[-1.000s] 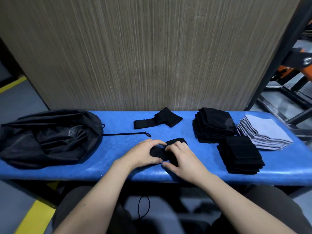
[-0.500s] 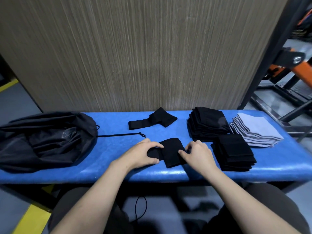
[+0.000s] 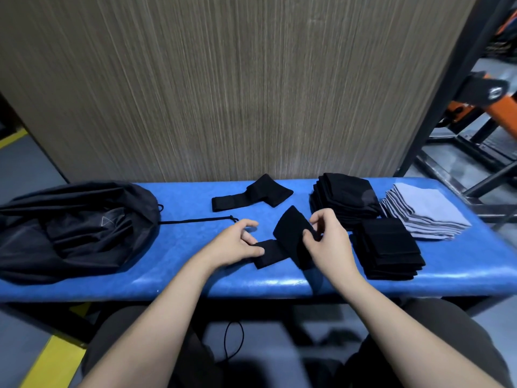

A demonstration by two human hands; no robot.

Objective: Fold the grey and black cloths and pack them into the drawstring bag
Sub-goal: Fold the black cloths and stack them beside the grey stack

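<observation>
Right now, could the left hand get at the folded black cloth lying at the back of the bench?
Probably yes: the left hand would first have to let go of the black cloth it pinches; bare blue bench and a thin drawstring lie between it and the folded cloth.

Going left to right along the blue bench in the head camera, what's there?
Drawstring bag → left hand → black cloth being folded → right hand → front stack of black cloths → grey cloth stack.

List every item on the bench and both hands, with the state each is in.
Left hand: pins the cloth's end down.
Right hand: pinches the cloth's raised edge.
Black cloth: partly folded, one side lifted.
Second black cloth: lying loose.
Drawstring bag: slumped, cord trailing.
Black stacks: folded.
Grey stack: folded.
</observation>
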